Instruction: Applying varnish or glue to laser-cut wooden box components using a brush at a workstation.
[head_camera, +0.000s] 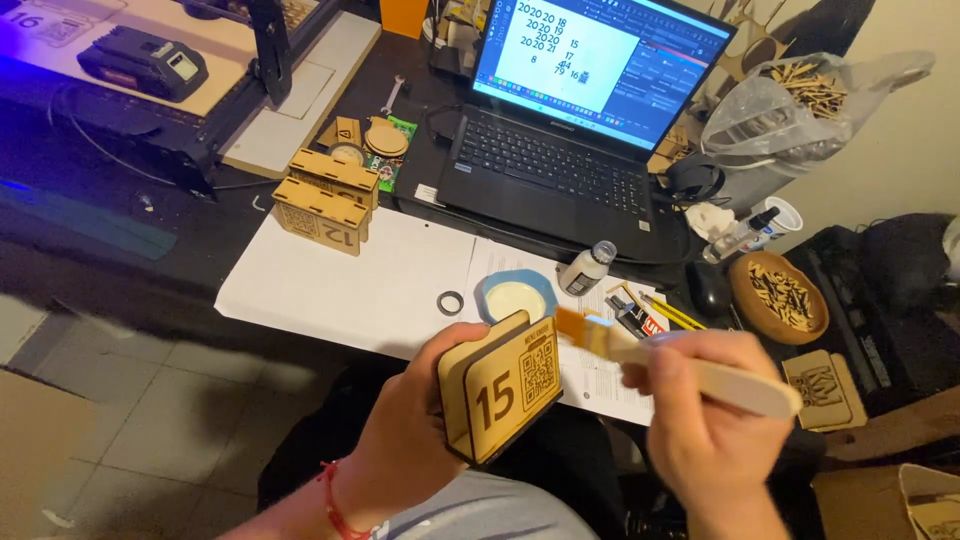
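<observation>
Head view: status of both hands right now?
Left hand: closed, holding the wooden number block.
Right hand: closed, holding the brush, bristles close to the block's top edge.

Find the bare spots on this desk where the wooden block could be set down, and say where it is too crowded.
Free: the white paper between the stacked wooden boxes and the black ring. Crowded: around the blue glue dish, the bottle and the pencils, and right of the laptop near the wooden bowl.

Laptop screen (590, 55) glows white-blue — plastic bag (790, 115) right.
</observation>
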